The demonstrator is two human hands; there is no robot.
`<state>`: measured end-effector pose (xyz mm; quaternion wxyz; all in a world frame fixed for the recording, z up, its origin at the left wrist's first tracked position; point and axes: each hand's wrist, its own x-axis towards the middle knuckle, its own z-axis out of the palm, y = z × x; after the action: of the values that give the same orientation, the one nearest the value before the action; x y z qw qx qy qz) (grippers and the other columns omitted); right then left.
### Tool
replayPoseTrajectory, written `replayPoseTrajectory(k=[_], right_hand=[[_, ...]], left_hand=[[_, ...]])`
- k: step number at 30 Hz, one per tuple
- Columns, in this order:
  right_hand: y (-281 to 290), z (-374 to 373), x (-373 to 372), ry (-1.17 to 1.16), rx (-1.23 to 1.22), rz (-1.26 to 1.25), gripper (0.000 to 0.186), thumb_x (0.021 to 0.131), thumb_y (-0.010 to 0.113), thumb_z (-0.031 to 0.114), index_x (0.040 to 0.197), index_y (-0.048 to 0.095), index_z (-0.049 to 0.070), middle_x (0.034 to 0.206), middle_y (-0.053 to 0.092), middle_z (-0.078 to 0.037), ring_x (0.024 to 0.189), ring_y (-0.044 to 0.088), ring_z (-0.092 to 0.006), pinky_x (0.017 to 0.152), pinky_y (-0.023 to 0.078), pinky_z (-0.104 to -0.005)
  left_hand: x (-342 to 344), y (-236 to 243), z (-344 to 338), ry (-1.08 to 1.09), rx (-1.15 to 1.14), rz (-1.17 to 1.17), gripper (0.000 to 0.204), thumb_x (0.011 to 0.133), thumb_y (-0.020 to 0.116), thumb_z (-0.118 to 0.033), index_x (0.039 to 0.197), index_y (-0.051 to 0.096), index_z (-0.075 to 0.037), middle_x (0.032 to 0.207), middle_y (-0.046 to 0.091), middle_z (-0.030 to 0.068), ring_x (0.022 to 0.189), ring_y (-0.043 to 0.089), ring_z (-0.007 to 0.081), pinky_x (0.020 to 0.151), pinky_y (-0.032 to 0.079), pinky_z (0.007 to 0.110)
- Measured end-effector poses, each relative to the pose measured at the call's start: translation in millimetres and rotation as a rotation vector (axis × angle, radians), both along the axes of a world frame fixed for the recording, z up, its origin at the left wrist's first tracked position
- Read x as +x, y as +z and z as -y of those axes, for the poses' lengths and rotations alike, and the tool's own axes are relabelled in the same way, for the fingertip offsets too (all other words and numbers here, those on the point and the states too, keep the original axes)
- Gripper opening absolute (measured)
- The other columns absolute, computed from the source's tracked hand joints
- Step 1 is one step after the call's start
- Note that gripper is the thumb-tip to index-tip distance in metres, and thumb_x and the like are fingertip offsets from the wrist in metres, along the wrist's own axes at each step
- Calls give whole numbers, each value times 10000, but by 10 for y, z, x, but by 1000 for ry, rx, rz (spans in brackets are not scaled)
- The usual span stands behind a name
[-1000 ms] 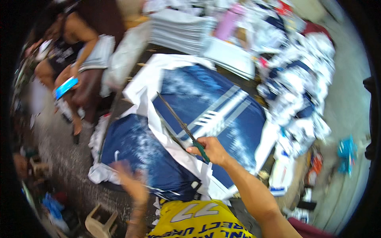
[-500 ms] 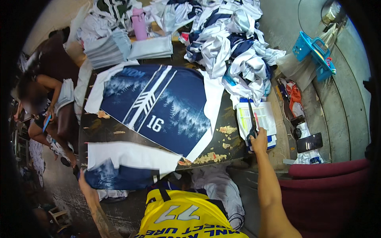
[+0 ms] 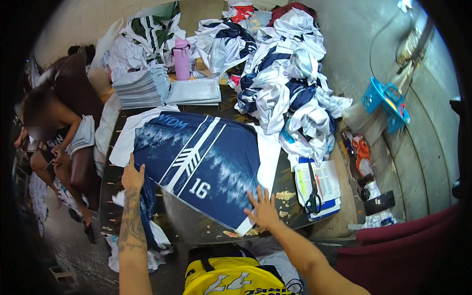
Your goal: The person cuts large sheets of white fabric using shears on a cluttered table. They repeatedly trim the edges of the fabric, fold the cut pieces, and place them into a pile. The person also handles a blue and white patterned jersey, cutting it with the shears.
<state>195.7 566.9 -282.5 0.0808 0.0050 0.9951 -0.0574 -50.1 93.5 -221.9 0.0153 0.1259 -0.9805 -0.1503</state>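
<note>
A navy printed fabric panel (image 3: 216, 157) with white stripes, misty trees and white margins lies on the dark worn tabletop (image 3: 275, 221). My left hand (image 3: 132, 174) is at its left edge, thumb and index apart. My right hand (image 3: 261, 209) rests with fingers spread on its lower right corner. Black-handled scissors (image 3: 313, 199) lie to the right on printed papers (image 3: 324, 179). Another navy-and-white piece (image 3: 150, 206) hangs over the near table edge beside my left forearm.
A person (image 3: 64, 123) sits left with a phone. Along the back stand folded pale fabric stacks (image 3: 140, 88), a pink bottle (image 3: 182, 61) and heaped white-navy fabric (image 3: 295, 88). A blue basket (image 3: 373, 98) hangs right; a maroon cushion (image 3: 393, 243) is lower right.
The scissors went from my right hand onto the papers, and that hand moved left onto the panel. My left hand moved up to the panel, leaving the other piece over the table edge.
</note>
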Motion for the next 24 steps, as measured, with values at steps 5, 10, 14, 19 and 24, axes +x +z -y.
replayPoseTrajectory(k=[5, 10, 14, 19, 24], right_hand=[[340, 15, 298, 49, 33, 171, 828, 1038, 479, 722, 1723, 297, 293, 1778, 225, -215, 1628, 199, -488, 1242, 163, -758], [849, -728, -1384, -154, 74, -385, 1099, 818, 879, 438, 1717, 291, 209, 1763, 236, -213, 1590, 193, -568, 1175, 228, -812], [944, -1286, -3137, 141, 240, -517, 1195, 741, 928, 308, 1727, 254, 331, 1802, 132, -177, 1617, 129, -552, 1231, 137, -792], [906, -2250, -4737, 184, 615, -589, 971, 888, 779, 233, 1713, 293, 393, 1772, 229, -195, 1537, 368, -530, 1223, 238, -753], [1713, -3774, -5205, -233, 427, -658, 510, 958, 666, 208, 1460, 676, 303, 1520, 560, -261, 1281, 642, -426, 1086, 495, -590]], left_hand=[[109, -634, 90, -22, -238, -97, 774, 1033, 618, -580, 1659, 438, -163, 1451, 558, 356, 1276, 629, 509, 1023, 549, 556], [1033, -806, 154, 217, -206, -83, 722, 1078, 549, -572, 1643, 456, -133, 1367, 599, 290, 1158, 671, 492, 940, 562, 559], [1346, -831, 12, 398, -241, -6, 698, 1097, 517, -576, 1666, 435, -181, 1499, 537, 356, 1310, 604, 520, 1034, 532, 548], [1346, -922, -35, 519, -338, 86, 639, 1128, 466, -550, 1694, 381, -266, 1561, 484, 379, 1398, 531, 545, 1083, 506, 551], [1382, -849, -27, 544, -446, 159, 605, 1146, 437, -516, 1706, 349, -305, 1579, 479, 354, 1359, 567, 539, 1065, 523, 547]])
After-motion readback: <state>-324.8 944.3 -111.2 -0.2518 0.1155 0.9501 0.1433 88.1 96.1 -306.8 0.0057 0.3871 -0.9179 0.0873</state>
